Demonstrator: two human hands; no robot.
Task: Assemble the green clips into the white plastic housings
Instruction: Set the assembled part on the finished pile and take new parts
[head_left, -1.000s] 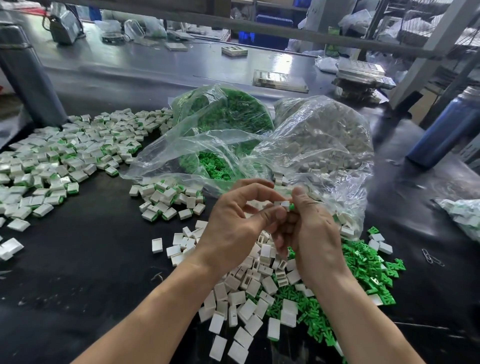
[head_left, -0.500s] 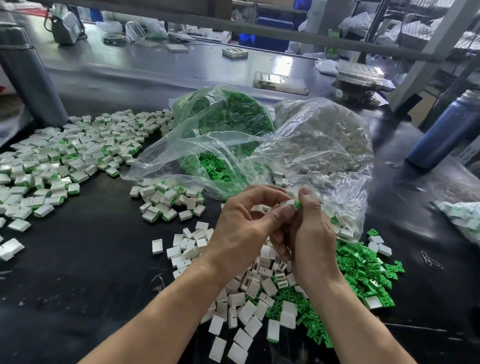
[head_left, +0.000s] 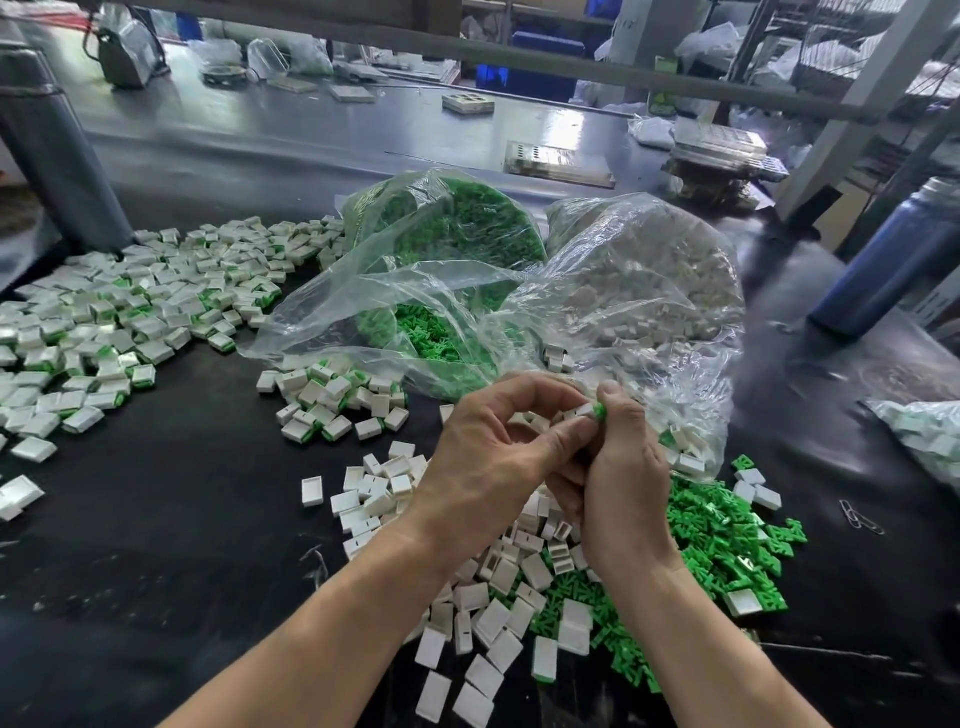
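My left hand (head_left: 498, 457) pinches a small white housing (head_left: 584, 412) between thumb and forefinger above the table. My right hand (head_left: 618, 478) meets it from the right, its thumb and fingers pinching a green clip (head_left: 600, 411) at the housing's end. Under my hands lies a heap of loose white housings (head_left: 493, 613). To their right spreads a pile of loose green clips (head_left: 722, 540). Behind stand a clear bag of green clips (head_left: 452, 244) and a clear bag of white housings (head_left: 654, 291).
Assembled white-and-green pieces cover the left of the black table (head_left: 156, 545) in a wide spread (head_left: 114, 322), with a smaller cluster (head_left: 332, 400) in front of the bags. A blue bottle (head_left: 888, 260) stands at right, a grey post (head_left: 47, 145) at left, paper clips (head_left: 860, 517) at right.
Both hands stay together over the heap and have shifted slightly right and down. The green clip still shows at the fingertips against the white housing.
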